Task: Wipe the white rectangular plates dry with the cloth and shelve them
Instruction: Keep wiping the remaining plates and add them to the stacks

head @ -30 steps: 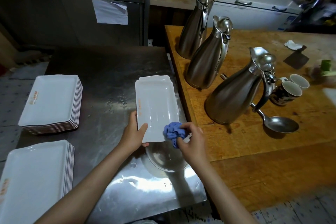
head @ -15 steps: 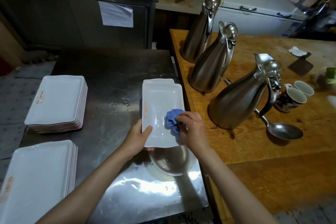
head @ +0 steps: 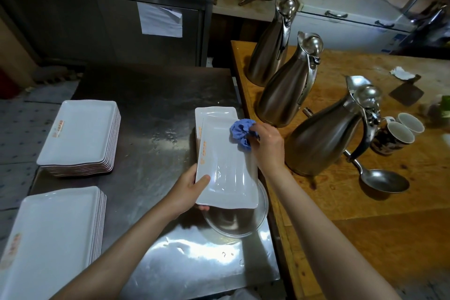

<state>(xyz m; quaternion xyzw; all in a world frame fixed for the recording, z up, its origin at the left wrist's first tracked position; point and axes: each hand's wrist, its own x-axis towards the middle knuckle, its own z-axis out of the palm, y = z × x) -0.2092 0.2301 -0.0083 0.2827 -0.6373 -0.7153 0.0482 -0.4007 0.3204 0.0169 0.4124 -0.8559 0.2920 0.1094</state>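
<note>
white rectangular plate (head: 225,165) near the steel tabletop's (head: 151,109) right edge, left hand (head: 188,190) gripping its near corner; right hand (head: 266,142), clutching the blue cloth (head: 239,133), has swept to the far end, so wiping is nearly done.

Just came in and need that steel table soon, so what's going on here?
A person is drying white rectangular plates. The left hand grips the near corner of one plate, held above a metal bowl, while the right hand rubs a bunched blue cloth over its far end. At least one more plate lies underneath on the steel table. Two stacks of plates sit at the left. None is being shelved at this moment.
</note>
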